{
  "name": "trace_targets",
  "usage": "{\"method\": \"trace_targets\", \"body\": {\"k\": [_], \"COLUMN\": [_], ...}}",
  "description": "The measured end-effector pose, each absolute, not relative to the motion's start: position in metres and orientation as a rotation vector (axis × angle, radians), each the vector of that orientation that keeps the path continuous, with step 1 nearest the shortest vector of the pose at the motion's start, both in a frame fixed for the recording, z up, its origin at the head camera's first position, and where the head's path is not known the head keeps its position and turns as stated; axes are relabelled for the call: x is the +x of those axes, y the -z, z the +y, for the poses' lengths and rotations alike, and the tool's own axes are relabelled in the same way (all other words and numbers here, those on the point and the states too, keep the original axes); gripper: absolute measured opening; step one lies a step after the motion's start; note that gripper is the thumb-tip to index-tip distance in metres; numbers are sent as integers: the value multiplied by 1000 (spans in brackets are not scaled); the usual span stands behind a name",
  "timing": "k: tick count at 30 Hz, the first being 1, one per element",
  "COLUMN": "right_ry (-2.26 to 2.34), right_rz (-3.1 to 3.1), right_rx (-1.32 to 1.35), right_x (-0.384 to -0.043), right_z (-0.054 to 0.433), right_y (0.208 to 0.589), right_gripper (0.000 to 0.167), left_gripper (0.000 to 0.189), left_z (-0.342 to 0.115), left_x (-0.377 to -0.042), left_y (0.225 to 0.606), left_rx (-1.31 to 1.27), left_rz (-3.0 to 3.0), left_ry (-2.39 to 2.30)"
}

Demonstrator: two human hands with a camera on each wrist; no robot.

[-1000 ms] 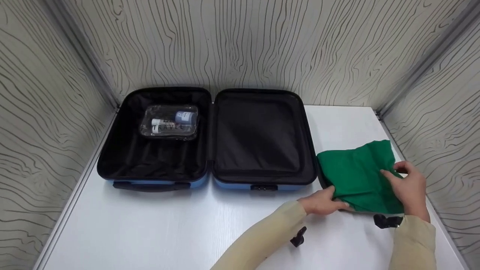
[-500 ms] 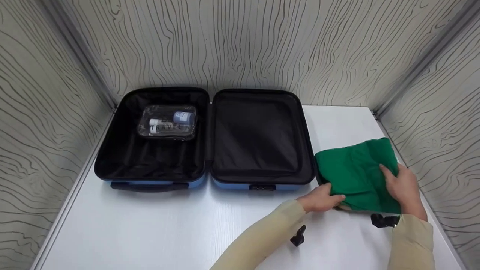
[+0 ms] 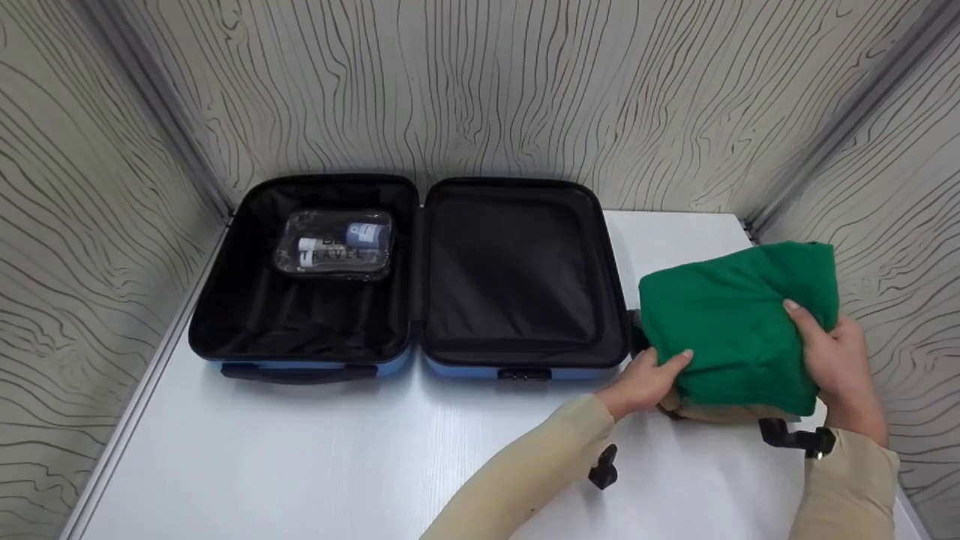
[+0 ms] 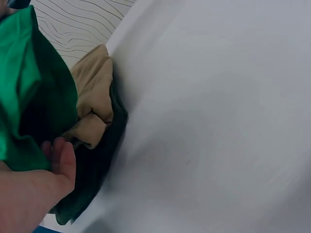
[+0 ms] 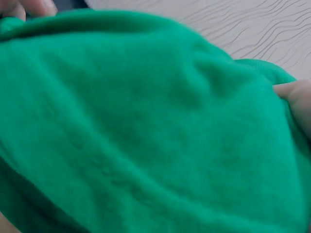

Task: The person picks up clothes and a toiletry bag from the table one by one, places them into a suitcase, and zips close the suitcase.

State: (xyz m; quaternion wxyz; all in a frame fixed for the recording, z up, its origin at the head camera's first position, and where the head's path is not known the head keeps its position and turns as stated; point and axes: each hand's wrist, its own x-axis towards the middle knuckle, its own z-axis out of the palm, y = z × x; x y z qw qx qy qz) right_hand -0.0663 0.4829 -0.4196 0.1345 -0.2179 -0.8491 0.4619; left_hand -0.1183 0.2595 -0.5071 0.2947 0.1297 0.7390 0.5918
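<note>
A folded green garment is held between both hands, raised a little at the right of the table in the head view. My left hand grips its near left corner, thumb on top. My right hand grips the right edge, thumb above and fingers underneath. Below the green cloth, in the left wrist view, lie a folded tan garment and a dark green one. Green fabric fills most of the right wrist view and hides what is under it.
An open blue suitcase with black lining stands left of the hands. Its left half holds a clear travel pouch with small bottles inside. Patterned wall panels enclose the white table at the back and sides.
Both hands have lifted the green garment off the pile, up and slightly to the right, uncovering the tan cloth's edge. Suitcase and pouch stay put.
</note>
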Motion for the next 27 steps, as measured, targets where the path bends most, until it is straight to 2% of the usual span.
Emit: {"method": "trace_targets", "body": {"k": [4,8,11,17,27], "right_ry": [-1484,-1692,-1805,-1922,-1969], "right_rz": [-2348,-2178,-2083,-1969,-1991], "right_rx": [-540,-458,-428,-351,-216], "right_x": [-65,-65,-65,-65,-70], "right_z": [475,469,465,452,427], "right_y": [409,403,398,388,372], "right_gripper": [28,20,19,22,24], "left_gripper": [68,73,75,91,79], "left_z": [259,258,256,253,250], "left_x": [-119,-121,-122,-125,-132], "left_y": [497,486,476,464,469], "left_rx": [292,265,253,248,318], "left_rz": [1922,1852,1794,1706,1188], "left_ry": [-1635,-1742,-1810,-1825,-2036]}}
